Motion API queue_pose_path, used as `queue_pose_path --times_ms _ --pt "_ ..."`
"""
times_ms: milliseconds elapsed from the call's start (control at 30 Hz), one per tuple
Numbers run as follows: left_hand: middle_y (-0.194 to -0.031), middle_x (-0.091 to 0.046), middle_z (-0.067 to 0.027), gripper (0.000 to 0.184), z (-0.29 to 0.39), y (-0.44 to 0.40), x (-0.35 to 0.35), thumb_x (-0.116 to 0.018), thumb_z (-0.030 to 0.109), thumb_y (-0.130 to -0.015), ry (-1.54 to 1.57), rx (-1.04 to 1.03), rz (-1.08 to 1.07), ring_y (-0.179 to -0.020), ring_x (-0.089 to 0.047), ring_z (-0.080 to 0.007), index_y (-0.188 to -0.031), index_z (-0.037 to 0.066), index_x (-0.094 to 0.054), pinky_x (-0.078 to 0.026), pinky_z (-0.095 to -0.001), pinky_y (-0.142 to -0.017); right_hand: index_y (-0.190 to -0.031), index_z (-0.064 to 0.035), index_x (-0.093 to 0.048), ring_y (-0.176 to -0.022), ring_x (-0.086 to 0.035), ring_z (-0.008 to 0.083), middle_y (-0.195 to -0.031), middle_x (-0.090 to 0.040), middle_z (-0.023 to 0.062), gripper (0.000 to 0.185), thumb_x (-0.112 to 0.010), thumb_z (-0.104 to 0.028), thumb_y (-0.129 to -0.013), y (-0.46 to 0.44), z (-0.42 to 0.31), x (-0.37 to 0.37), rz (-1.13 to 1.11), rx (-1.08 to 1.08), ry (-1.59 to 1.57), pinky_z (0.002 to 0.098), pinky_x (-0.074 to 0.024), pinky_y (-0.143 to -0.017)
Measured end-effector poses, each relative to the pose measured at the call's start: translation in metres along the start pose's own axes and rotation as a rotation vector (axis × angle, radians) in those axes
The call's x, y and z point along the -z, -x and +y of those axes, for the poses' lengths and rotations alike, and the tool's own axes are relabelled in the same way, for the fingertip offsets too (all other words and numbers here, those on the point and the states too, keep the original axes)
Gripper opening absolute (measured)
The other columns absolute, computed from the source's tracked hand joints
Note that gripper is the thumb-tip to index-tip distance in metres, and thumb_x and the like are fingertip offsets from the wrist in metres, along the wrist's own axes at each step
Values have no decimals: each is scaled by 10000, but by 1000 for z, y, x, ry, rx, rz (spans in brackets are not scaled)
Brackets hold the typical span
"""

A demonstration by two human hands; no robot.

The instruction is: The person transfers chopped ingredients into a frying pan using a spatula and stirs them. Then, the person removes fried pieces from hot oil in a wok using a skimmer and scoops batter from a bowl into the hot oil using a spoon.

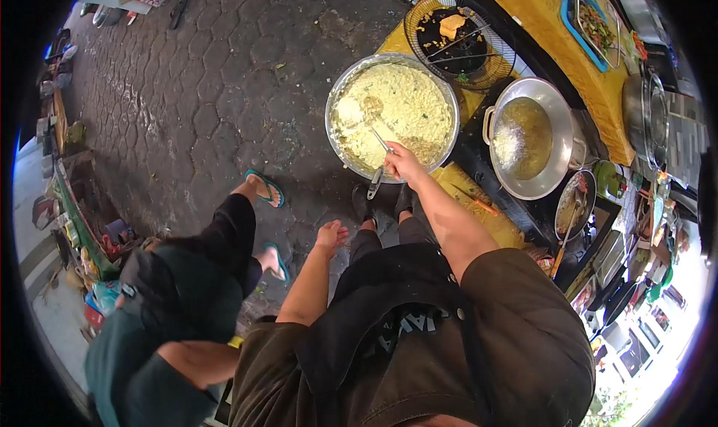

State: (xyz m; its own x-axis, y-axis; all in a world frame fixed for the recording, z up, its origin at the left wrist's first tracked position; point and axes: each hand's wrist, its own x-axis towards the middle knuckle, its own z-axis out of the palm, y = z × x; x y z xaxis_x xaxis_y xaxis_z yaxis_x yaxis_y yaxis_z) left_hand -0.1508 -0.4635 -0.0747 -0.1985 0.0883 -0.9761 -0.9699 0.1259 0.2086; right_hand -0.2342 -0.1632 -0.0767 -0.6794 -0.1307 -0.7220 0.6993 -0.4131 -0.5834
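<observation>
My right hand (404,165) is closed around the thin handle of a metal spoon (381,139); the spoon's head is down in a pale yellow, lumpy batter (404,98) and cannot be made out. Flecks of green show in the batter, which fills a wide metal basin (330,120). Against the basin's near rim leans another metal utensil handle (375,182), just below my right hand. My left hand (333,234) hangs in the air short of the basin, holding nothing, its fingers loosely apart.
Right of the basin, a big metal wok (514,188) holds oil with pale foam. A wire basket (419,42) with fried pieces stands behind, near a blue-rimmed tray (566,23). A smaller pan (572,217) lies nearer. Another person (172,300) in teal sandals is at my left.
</observation>
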Motion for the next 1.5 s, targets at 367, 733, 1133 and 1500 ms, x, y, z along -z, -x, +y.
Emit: queue_pose_path --times_ms 367,733,1133,1500 --pt "-854 -594 -63 363 -30 0 -10 -487 278 -897 -58 -58 73 -701 -592 -142 -1170 41 -458 -476 -251 -559 -1141 -59 -490 -438 -435 127 -614 -500 94 360 -415 12 -796 -39 -5 -86 424 -167 61 273 -273 -329" --pt "-863 -597 -56 342 -39 7 11 -490 251 -894 -51 -37 132 -705 -585 -142 -1178 64 -448 -468 -260 -562 -1023 -29 -455 -476 -404 83 -684 -495 59 162 -441 -47 -862 30 -13 -49 -50 -113 -408 212 -278 -343" --pt "-839 -614 -55 330 -23 12 13 -457 229 -889 -182 -48 150 -686 -603 -140 -1168 55 -477 -450 -257 -545 -1291 -29 -349 -472 -381 64 -718 -518 45 438 -472 -92 -875 195 -91 44 36 114 -360 195 -274 -353" --pt "-795 -603 -49 307 28 23 -20 -459 225 -891 -322 -109 161 -658 -593 -131 -1134 44 -510 -435 -248 -521 -1299 -121 -395 -786 -613 268 -910 -595 153 462 -456 -88 -843 187 -67 220 1262 363 1178 376 -493 -617"
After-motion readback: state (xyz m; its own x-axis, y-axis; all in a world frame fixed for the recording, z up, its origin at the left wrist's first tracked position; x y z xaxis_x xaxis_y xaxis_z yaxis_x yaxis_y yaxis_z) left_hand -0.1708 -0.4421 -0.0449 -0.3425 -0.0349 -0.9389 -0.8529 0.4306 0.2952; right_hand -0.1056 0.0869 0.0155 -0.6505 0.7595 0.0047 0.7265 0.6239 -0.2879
